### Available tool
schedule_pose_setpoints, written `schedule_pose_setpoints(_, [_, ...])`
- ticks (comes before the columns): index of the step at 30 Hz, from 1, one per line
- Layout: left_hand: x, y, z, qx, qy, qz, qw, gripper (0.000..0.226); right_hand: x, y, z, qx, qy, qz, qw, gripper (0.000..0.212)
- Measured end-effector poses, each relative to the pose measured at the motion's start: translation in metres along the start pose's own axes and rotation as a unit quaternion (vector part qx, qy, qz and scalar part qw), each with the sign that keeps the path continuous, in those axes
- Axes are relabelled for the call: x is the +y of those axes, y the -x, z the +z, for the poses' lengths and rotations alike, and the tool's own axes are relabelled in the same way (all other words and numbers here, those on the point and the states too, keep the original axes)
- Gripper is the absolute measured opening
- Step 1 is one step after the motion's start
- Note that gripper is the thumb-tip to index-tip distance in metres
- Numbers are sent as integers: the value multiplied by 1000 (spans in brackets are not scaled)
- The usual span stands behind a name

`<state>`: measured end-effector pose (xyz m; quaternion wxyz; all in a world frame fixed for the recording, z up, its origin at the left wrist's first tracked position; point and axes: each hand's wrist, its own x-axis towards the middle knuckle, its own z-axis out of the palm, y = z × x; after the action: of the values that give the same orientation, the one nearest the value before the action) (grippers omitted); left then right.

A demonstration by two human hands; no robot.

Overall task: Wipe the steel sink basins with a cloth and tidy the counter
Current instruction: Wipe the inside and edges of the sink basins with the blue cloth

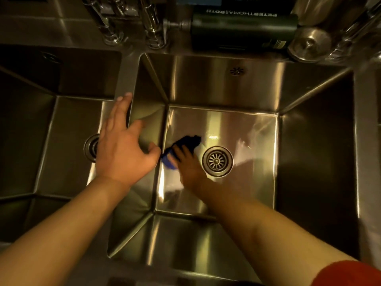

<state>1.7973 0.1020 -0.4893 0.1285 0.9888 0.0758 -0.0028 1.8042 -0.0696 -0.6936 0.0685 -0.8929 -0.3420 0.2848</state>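
Right hand (188, 162) presses a dark blue cloth (181, 148) flat on the right steel basin (309, 141) floor, centre frame, just left of the round drain strainer (217, 161). Left hand (125, 145), fingers spread and holding nothing, rests on the steel divider (125, 79) (left basin (31, 120) behind). Dark green bottle (243, 27) lies top centre.

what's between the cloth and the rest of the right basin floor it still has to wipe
Nothing visible. The right hand presses the blue cloth on the right basin floor, left of the drain; the floor is otherwise bare.
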Motion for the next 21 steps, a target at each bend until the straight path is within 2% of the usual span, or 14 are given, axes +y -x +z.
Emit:
schedule_pose_setpoints(5, [1, -1, -2, 0, -4, 10, 1000, 48, -15, 62, 33, -122, 87, -207, 967, 55])
schedule_pose_setpoints(7, [-1, 1, -2, 8, 5, 19, 1000, 48, 3, 83, 29, -144, 133, -230, 953, 55])
schedule_pose_setpoints(10, [2, 1, -3, 15, 7, 23, 1000, 51, 35, 118, 10, -157, 185, -216, 946, 51])
schedule_pose_setpoints(12, [5, -2, -5, 7, -7, 9, 1000, 51, 56, 146, -9, -167, 208, -170, 949, 40])
schedule_pose_setpoints(13, [7, -2, -6, 3, -15, 6, 1000, 50, 66, 161, -16, -165, 233, -126, 950, 26])
schedule_pose_setpoints(14, [7, -1, -6, 2, -19, 10, 1000, 49, 73, 176, -23, -177, 215, -36, 960, 15])
schedule_pose_setpoints(16, [6, 1, -6, 11, -8, 23, 1000, 48, 87, 199, -31, -173, 197, 70, 962, 37])
schedule_pose_setpoints(17, [5, 1, -6, 16, 3, 26, 1000, 49, 90, 206, -41, -169, 169, 135, 962, 42])
schedule_pose_setpoints(21, [-2, 0, 1, 27, 14, 31, 999, 48, 90, 228, -58, -221, -8, 230, 948, 36])
